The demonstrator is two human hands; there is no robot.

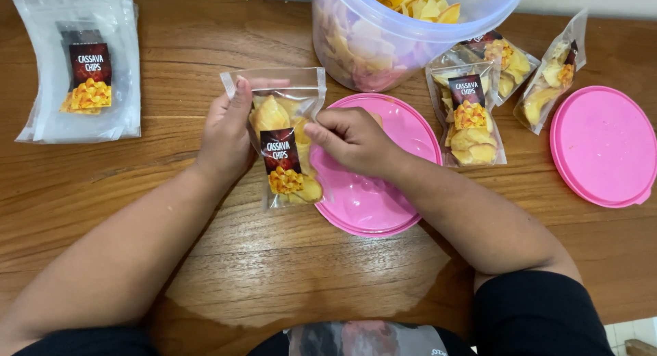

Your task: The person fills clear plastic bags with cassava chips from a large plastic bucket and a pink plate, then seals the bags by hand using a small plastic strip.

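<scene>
Both hands pinch one clear chip pouch [284,140] above the desk [274,260] — left hand [226,133] gripping its top edge, right hand [352,140] its side — best kept upright over the pink lid [383,205]

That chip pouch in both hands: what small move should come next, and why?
Probably pressing the top strip shut. The clear chip pouch already holds chips, its top looks unsealed, the left hand steadies it and the right hand pinches its side.

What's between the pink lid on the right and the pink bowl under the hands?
In the head view, filled chip pouches stand between the pink lid and the pink bowl; the rest is bare wooden table.
</scene>
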